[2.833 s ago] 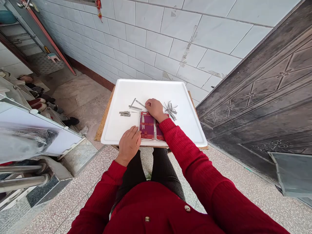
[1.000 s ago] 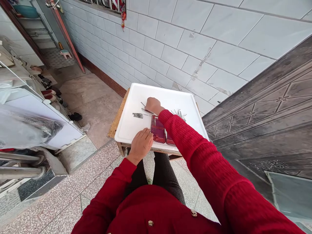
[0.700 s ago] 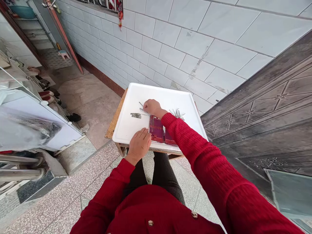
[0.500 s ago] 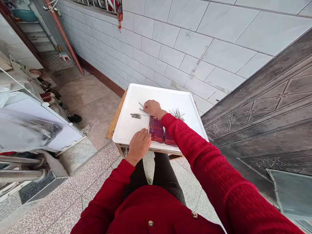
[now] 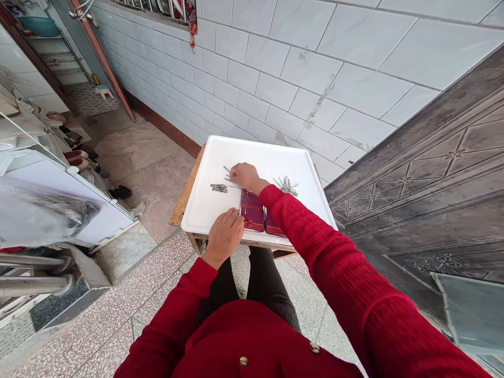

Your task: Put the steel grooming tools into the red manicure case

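An open dark-red case [image 5: 252, 216] lies near the front edge of the white tray [image 5: 208, 152]. Slim metal tools sit in a row of loops inside its left half. My left hand [image 5: 226, 233] rests flat on the tray's near edge, fingers stretched out, its fingertips touching or close to the case's left side. Beyond the case, my right hand [image 5: 244, 176] is closed with curled fingers over some thin metal tools [image 5: 227, 169]. Whatever it pinches is hidden. A small bundle of nail clippers or similar flat metal pieces [image 5: 219, 188] lies to the left.
A pile of shiny metal implements [image 5: 286, 185] lies on the tray's right, partly behind my right sleeve. The tray stands on a wooden table [image 5: 181, 210]. A tiled wall [image 5: 275, 73] rises behind, and a dark patterned door [image 5: 413, 184] stands on the right.
My right hand has shifted very slightly left over the thin metal tools. My left hand and the case stay where they were.
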The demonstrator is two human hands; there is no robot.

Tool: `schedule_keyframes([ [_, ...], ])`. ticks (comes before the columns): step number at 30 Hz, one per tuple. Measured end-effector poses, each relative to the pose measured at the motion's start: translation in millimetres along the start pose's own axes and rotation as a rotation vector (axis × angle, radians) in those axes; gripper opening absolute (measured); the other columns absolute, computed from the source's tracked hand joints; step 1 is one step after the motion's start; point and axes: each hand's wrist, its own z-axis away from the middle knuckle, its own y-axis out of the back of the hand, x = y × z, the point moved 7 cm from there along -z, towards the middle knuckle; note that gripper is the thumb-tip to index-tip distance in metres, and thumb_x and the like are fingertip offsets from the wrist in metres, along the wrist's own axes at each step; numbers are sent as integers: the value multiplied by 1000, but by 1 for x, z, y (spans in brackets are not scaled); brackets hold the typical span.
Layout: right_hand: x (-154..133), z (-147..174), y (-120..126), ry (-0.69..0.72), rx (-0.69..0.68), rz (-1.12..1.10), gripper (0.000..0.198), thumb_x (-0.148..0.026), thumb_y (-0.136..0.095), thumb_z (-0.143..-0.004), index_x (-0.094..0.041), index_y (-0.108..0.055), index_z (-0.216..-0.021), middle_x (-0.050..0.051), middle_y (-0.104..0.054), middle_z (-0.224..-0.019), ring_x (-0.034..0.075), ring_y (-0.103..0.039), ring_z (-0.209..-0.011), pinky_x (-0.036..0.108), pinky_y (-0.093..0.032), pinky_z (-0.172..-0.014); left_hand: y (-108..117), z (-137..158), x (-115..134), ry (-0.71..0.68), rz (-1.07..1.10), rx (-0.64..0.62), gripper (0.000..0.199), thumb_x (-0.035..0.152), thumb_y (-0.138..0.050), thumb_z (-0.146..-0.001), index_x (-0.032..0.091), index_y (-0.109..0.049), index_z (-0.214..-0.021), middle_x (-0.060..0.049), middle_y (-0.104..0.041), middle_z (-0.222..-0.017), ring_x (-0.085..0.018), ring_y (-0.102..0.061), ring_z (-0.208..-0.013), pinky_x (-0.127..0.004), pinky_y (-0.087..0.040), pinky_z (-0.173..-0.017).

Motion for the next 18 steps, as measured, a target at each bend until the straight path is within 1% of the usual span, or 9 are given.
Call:
schedule_keyframes([
  [6, -3, -4, -1, 15, -69, 40, 24, -10, -57, -89, -19, -79, -95, 5, -79, -108, 22, -71, -94, 26, -49, -70, 2, -1, 2, -18, -14, 21, 18, 14, -54, -100, 15, -68, -112, -14, -76, -120, -28, -71, -119, -43, -60, -99],
  [9, -4, -4, -2, 28, -94, 55, 25, -10, -56, -90, -19, -79, -97, 6, -79, -112, 22, -71, -97, 26, -50, -73, 1, -1, 1, -13, -6, 4, 19, 14, -53, -100, 16, -68, -113, -14, -75, -121, -28, -70, -120, -44, -60, -99],
  [14, -11, -7, -3, 46, -117, 178, 29, -12, -52, -93, -15, -76, -110, 14, -77, -115, 28, -72, -102, 32, -53, -80, -1, 0, -1, 0, 7, -12, 21, 14, -53, -101, 17, -68, -114, -14, -75, -122, -28, -70, -122, -45, -60, -99],
  [18, -16, -12, -4, 44, -154, 221, 33, -11, -56, -90, -14, -73, -118, 18, -76, -116, 31, -72, -105, 35, -55, -84, 0, 0, -1, -3, 21, -3, 20, 14, -53, -100, 16, -68, -114, -15, -75, -121, -29, -70, -122, -45, -60, -100],
])
